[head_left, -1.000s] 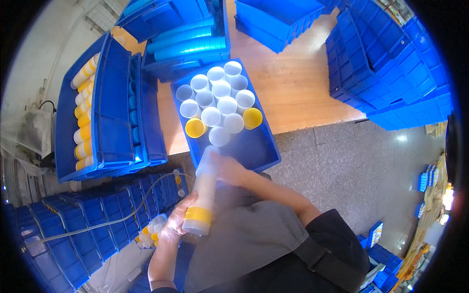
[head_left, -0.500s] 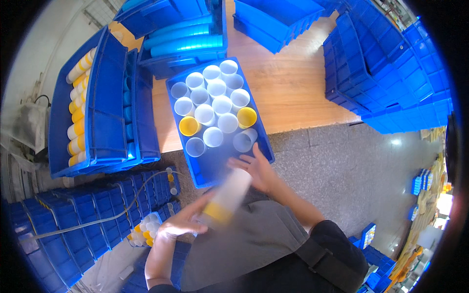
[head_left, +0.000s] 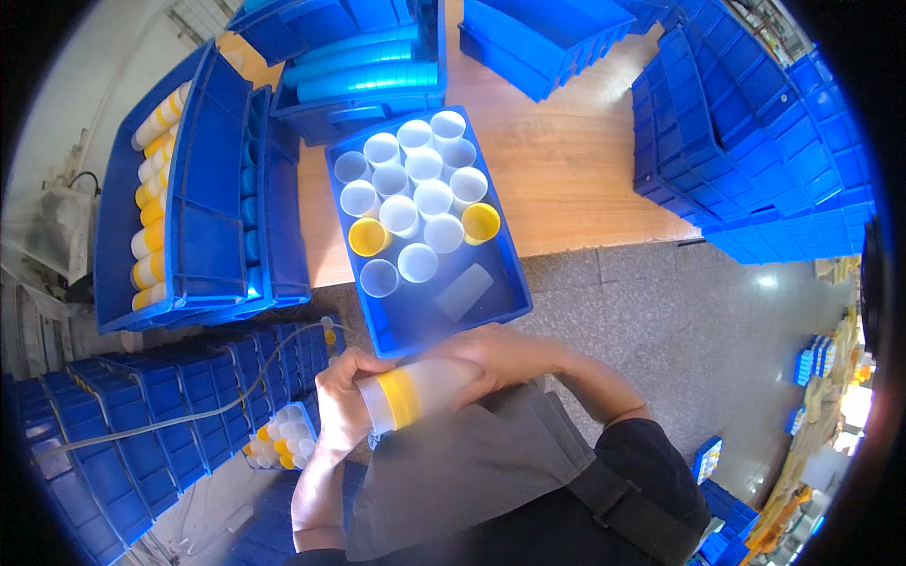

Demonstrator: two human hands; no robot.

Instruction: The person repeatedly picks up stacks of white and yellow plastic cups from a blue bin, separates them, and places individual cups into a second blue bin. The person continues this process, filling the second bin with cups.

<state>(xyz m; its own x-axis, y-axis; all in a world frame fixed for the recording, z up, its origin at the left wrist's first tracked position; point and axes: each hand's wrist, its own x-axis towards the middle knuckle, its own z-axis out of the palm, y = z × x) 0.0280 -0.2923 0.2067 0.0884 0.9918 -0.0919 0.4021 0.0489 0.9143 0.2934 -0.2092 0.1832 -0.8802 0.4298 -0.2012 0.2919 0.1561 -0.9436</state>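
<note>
Across my front, just below the near edge of the blue crate (head_left: 528, 307), I hold a stack of plastic cups (head_left: 406, 396), translucent white with yellow bands near the left end. My left hand (head_left: 342, 396) grips that left end. Around the other end, slightly blurred, closes my right hand (head_left: 500, 357). Several white cups (head_left: 399, 217) stand mouth-up in the crate, with a yellow cup (head_left: 369, 237) on the left and another yellow cup (head_left: 480, 223) on the right. One frosted cup (head_left: 464, 292) lies tilted on its side near them.
Left of the crate stands a blue bin (head_left: 203, 189) with white and yellow cup stacks. Behind it, another bin (head_left: 349, 118) holds turquoise stacks. The wooden table (head_left: 557, 160) extends right toward piled blue crates (head_left: 746, 141). More crates (head_left: 142, 434) line the lower left.
The cup stack has swung from a slant to nearly level. My right hand has come down from the crate onto its right end. The frosted cup in the crate has tipped over.
</note>
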